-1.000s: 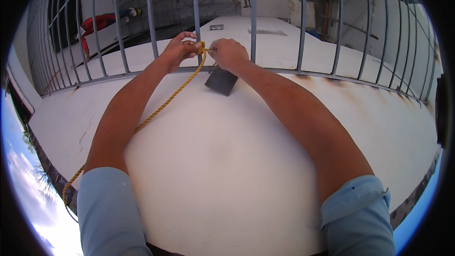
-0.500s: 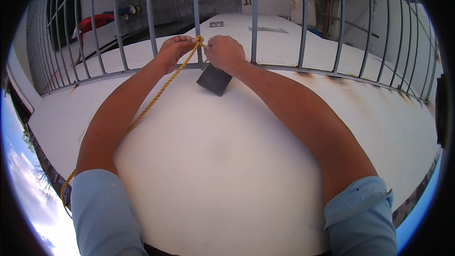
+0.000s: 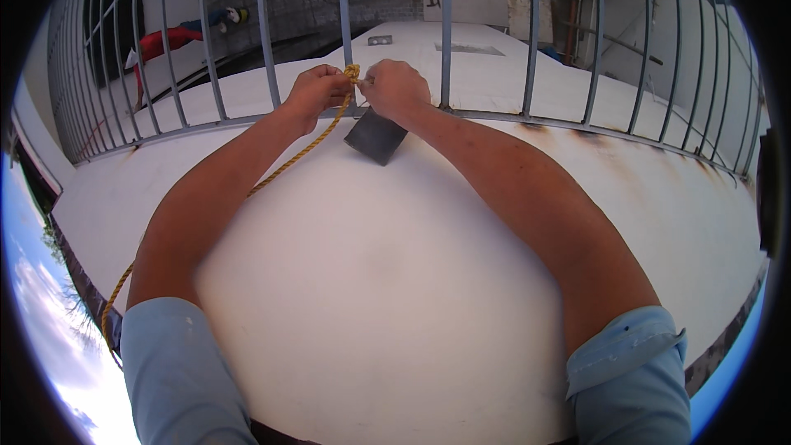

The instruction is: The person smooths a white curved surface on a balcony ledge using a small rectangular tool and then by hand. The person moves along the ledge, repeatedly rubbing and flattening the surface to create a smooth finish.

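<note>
Yellow rope [image 3: 298, 158] at the rail, seen from above. The knot [image 3: 352, 73] sits just L of 12 o'clock, against an upright bar [image 3: 344, 0]; the line drops past my L forearm to approx. 8 o'clock. My L hand [image 3: 317, 92], at 11, pinches the knot's near side btwn thumb & fingers. My R hand [image 3: 395, 86], at 12, has its fingers curled in close beside the knot; can't tell if they grip a tail end. A dark square plate [image 3: 376, 137] hangs tilted just below the R hand; its support is hidden. Poss. faults, in my judgement: knot loosens if the L pinch slips; rope slides along the bar if turns are slack; a pull on the 8 o'clock run, e.g. by my forearm, could drag the knot askew.
</note>
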A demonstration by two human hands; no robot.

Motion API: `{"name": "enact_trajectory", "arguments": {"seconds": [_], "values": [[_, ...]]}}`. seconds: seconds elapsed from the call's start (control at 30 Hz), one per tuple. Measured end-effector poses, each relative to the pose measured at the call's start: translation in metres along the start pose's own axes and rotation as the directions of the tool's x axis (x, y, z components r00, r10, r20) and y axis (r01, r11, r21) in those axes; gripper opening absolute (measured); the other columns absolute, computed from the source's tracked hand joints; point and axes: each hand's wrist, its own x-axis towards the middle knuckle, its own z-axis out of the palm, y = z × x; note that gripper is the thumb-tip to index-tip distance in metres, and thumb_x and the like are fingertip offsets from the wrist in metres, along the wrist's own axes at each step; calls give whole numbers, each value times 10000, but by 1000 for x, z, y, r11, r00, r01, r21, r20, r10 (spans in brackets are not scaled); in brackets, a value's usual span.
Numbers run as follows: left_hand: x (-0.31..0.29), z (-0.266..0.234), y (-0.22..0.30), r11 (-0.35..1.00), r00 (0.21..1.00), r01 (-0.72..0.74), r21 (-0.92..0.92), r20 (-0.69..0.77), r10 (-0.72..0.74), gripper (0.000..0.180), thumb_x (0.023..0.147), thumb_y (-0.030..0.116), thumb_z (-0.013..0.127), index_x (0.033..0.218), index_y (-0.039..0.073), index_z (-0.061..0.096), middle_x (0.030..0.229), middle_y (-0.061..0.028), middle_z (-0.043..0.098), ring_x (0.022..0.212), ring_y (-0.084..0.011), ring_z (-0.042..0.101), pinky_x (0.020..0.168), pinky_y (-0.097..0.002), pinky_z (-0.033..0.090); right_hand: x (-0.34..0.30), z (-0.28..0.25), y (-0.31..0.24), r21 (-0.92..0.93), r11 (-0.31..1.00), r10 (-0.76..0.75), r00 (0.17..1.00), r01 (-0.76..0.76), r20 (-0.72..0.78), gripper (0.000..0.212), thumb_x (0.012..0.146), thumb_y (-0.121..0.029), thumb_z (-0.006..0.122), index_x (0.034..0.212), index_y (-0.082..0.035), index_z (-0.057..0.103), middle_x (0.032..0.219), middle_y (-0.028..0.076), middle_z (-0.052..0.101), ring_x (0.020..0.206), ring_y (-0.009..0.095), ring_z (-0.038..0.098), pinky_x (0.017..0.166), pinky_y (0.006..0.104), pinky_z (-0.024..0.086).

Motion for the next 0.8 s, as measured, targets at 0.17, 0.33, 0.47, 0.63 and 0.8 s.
{"name": "enact_trajectory", "arguments": {"seconds": [0.17,0.33,0.47,0.63,0.8], "values": [[-1,0,-1,999,1000,-29,40,9,28,162,952,96,640,1099,53,589,1010,-93,665,976,-176,652,946,-329,517,1,1,9,113,993,22,997,-31,75,317,963,-363,666,1047,-88,800,950,143,771,925,302,746,847,434,584],[3,1,2,998,999,-38,43,10,38,139,927,78,663,1054,49,614,985,-83,678,929,-164,658,926,-312,527,2,20,2,65,992,103,994,-104,26,308,974,-328,645,1019,-59,787,952,168,765,945,326,740,855,442,571],[11,4,17,980,989,-147,132,32,144,127,912,80,673,1028,61,626,1002,-74,676,966,-166,655,945,-322,512,13,23,0,218,971,86,995,-94,43,299,984,-300,624,1051,-51,775,996,188,758,969,344,730,850,451,558],[28,8,29,690,890,-260,676,-109,442,271,863,196,762,1064,29,690,1260,-155,618,1206,-275,587,1069,-394,438,35,12,2,290,943,159,986,-165,44,350,1025,-361,576,1155,-91,757,1153,186,741,1103,340,709,950,452,553],[27,5,33,713,925,-281,642,-17,380,317,843,260,766,1046,25,698,999,-129,714,935,-223,661,821,-367,506,39,8,9,364,926,75,994,-101,84,376,1043,-388,570,1133,-77,761,1002,115,780,974,274,730,865,408,538]]}}
